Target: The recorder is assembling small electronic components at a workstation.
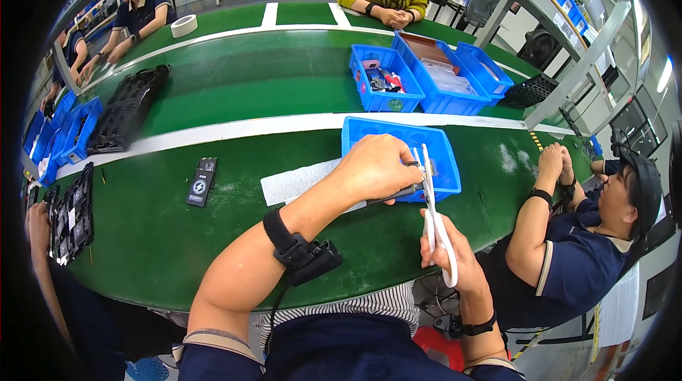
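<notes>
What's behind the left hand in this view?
Behind the left hand are a blue bin, its far rim and right part showing, and part of a pale sheet. The hand covers some of the bin's interior, so what lies there is hidden.

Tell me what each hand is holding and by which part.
The right hand holds scissors by their white handles; the left hand holds a dark thing, its gripped part unclear.

The right hand [462, 259] is holding white scissors [434, 220].
The left hand [375, 166] is pinching a dark piece [409, 191] beside the blades [428, 176]; a blue bin [361, 130] is standing behind.
</notes>
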